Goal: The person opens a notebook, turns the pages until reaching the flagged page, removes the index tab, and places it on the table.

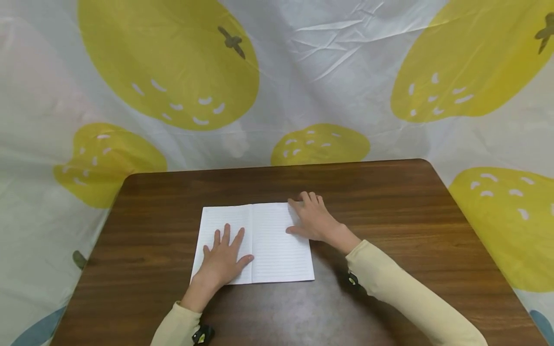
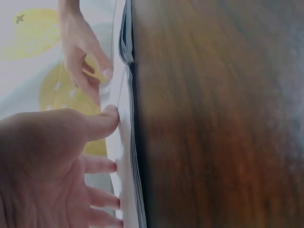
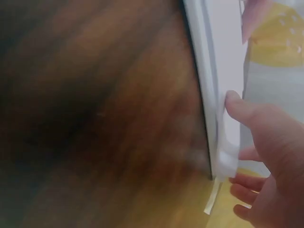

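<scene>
An open notebook (image 1: 281,262) with lined white pages lies on the brown table. My left hand (image 1: 221,262) rests on the left page with its fingers spread and its thumb near the centre fold. At the upper right of the notebook is my right hand (image 1: 315,218). Its thumb touches the right page and its index finger reaches the top edge, with thumb and finger apart. In the right wrist view the page (image 3: 230,152) curves slightly near that hand. The right hand covers the page's upper right corner.
The wood-grain table (image 1: 389,206) extends around the notebook on all sides. Behind it hangs a pale cloth (image 1: 311,86) printed with yellow fruit. A narrow pale strip (image 3: 212,197) sticks out past the notebook's end in the right wrist view.
</scene>
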A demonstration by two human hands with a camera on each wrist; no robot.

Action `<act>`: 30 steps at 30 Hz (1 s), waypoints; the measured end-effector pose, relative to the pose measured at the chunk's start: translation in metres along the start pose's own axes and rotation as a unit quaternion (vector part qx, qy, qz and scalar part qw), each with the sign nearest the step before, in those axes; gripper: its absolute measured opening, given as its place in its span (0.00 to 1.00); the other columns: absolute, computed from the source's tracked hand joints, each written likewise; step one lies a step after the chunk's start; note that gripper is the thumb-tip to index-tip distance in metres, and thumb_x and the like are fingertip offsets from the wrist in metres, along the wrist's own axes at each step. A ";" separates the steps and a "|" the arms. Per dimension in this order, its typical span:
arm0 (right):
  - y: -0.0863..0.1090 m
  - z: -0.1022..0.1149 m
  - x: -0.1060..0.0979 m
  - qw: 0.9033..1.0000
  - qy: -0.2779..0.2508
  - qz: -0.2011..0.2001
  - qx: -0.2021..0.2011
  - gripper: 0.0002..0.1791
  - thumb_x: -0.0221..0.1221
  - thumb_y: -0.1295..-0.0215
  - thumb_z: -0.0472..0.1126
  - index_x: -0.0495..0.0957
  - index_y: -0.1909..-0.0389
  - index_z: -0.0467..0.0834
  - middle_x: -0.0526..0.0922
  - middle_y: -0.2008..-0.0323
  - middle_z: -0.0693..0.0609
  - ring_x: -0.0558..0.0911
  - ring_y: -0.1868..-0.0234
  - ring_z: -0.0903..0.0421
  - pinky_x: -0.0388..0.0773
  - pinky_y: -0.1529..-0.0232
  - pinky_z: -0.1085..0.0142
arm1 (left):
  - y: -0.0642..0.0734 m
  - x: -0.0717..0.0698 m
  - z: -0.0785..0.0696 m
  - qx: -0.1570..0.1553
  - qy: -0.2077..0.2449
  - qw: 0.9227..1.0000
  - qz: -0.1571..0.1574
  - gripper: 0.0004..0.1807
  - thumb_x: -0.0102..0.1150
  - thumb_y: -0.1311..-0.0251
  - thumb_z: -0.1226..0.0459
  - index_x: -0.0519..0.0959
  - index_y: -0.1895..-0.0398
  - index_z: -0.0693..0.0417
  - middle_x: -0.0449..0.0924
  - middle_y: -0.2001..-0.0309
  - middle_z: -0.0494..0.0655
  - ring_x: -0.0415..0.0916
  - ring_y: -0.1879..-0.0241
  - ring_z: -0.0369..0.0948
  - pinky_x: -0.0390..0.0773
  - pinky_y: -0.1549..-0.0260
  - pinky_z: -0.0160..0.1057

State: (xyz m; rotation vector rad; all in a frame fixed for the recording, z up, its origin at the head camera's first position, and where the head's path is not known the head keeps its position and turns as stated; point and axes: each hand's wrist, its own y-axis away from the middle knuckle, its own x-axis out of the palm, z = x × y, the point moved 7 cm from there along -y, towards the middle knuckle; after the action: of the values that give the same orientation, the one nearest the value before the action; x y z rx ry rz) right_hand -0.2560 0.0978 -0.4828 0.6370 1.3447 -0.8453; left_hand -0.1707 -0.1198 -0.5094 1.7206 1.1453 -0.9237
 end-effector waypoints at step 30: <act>0.031 -0.008 0.000 0.969 -0.238 -0.061 0.039 0.36 0.66 0.39 0.29 0.62 0.31 0.26 0.82 0.71 0.47 0.78 0.72 0.59 0.77 0.69 0.68 | -0.005 0.001 0.000 0.003 -0.011 1.000 -0.003 0.42 0.53 0.29 0.45 0.55 0.20 0.55 0.43 0.21 0.71 0.42 0.23 0.72 0.53 0.37 0.80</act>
State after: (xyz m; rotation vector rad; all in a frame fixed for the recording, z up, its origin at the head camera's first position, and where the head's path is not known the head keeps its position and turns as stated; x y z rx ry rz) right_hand -0.2350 0.1216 -0.4862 0.3792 0.9234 -1.0762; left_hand -0.1749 -0.1189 -0.5114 1.7077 1.1351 -0.9493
